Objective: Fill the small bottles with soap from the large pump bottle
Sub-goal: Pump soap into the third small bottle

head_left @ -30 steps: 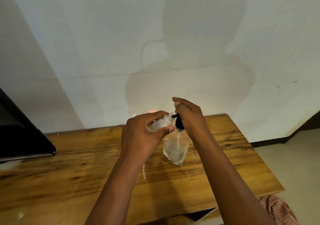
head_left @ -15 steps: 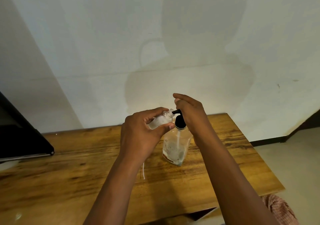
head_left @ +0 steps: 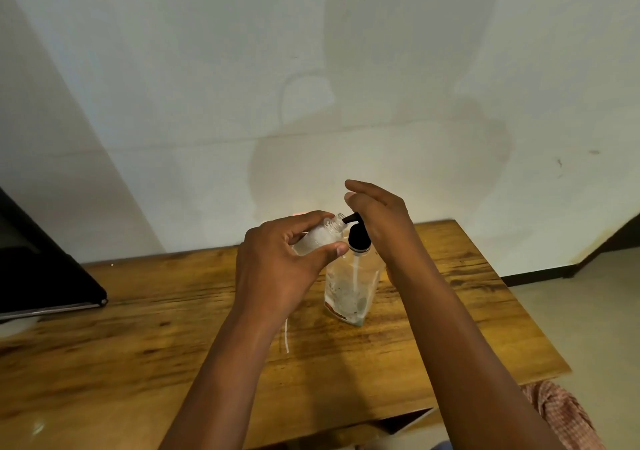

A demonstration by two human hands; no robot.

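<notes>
Two bare hands at work over a wooden table [head_left: 145, 328], seen from the head camera. Left hand [head_left: 277, 269] curled round a small clear bottle [head_left: 317, 238], thumb and fingers gripping its body, bottle tilted with its open threaded neck up against the black spout. Right hand [head_left: 379, 217] lying over the black pump head [head_left: 356, 233] of the large pump bottle [head_left: 349, 286], fingers fairly straight and pointing left, resting on the pump rather than curled round it. Large pump bottle upright on the table near its middle, clear, with a white dip tube down the inside and only a little liquid at the bottom. Thin white strip [head_left: 286, 337] flat on the table just left of the bottle's base. Dark flat object [head_left: 45, 276] at the far left edge. Checked cloth [head_left: 564, 415] at the lower right, below the table's edge.
</notes>
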